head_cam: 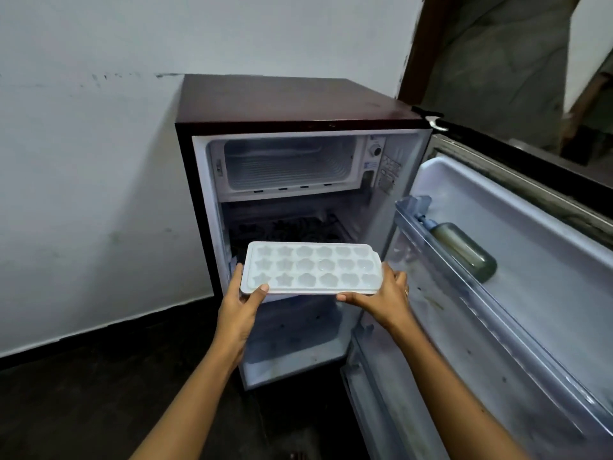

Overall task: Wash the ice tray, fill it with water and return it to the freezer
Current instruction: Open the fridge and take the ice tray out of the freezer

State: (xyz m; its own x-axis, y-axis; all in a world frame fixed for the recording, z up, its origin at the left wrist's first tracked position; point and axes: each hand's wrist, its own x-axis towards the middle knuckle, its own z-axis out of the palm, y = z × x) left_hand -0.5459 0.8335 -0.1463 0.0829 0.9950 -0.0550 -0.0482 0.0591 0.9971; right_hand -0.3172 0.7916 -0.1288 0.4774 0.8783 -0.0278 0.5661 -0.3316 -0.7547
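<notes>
Floor [99,393]: dark surface is meeting a scuffed white wall [99,161] along a black skirting band.
Fridge [282,104]: small and maroon-topped, it is standing against that wall, its door [530,310] hanging open to the right.
Freezer compartment [292,167]: it is sitting at the cabinet's top, with a thermostat dial [375,151] just beside it.
Ice tray [308,270]: one white tray is hovering level before the shelf space below the freezer compartment (eighteen moulds, three rows of six).
Left hand [238,313]: it is gripping the tray's near left corner, thumb on top.
Right hand [384,300]: it is grasping the tray's right end.
Door shelf: one bottle [464,250] is lying on its side.
Background: one person [497,61] is standing beyond the door.
</notes>
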